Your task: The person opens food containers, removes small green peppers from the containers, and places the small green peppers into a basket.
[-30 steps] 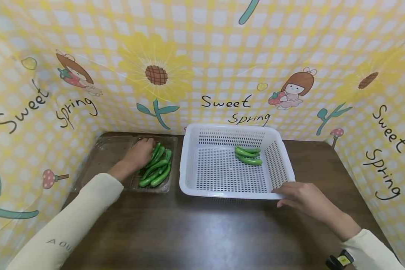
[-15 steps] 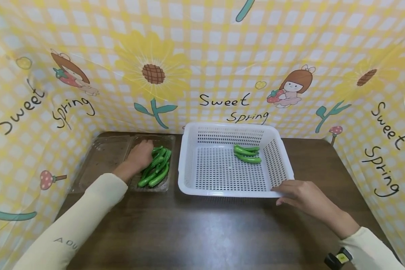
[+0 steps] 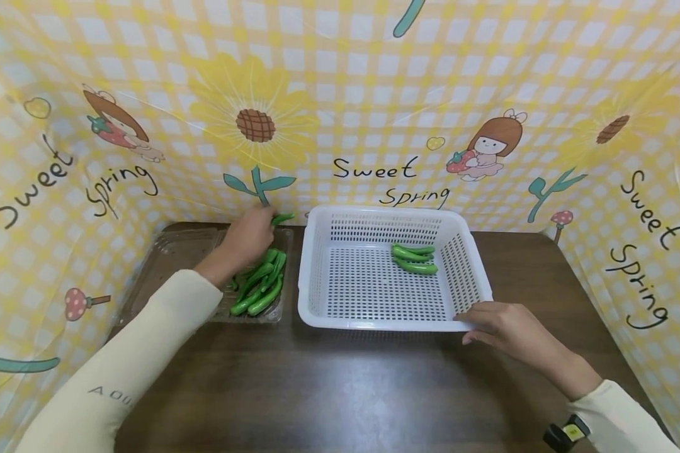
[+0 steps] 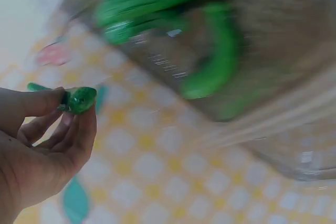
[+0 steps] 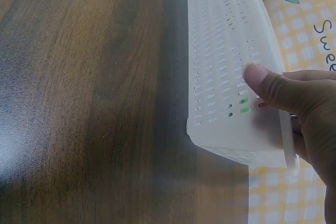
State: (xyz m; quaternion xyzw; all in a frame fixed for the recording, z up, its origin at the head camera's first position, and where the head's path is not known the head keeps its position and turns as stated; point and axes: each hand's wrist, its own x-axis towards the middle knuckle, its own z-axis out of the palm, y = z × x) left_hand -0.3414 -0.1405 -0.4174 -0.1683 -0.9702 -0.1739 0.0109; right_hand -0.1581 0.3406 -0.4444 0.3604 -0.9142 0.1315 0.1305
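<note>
Above the back of the clear plastic container [image 3: 281,309], my left hand [image 3: 252,231] pinches a green chili pepper [image 3: 284,218] between thumb and fingers. The left wrist view shows the end of that pepper [image 4: 82,99] at the fingertips; much of it is hidden by the hand. Several more green chili peppers [image 3: 265,301] lie heaped in the container below. My right hand [image 3: 507,324] grips the front right corner of the white perforated basket [image 3: 385,325], thumb [image 5: 255,74] on the outer wall. Inside the basket, a few green chili peppers [image 3: 416,267] lie together toward the right.
The container's clear lid [image 3: 167,270] lies folded open on the left. Everything stands on a dark wooden table [image 3: 340,390]. A yellow checked cloth [image 3: 362,113] rises behind and at both sides, close to the table's back edge.
My left hand has risen out of the container, toward the back and right, with a green chili pepper in its fingers. The right hand has stayed on the basket.
</note>
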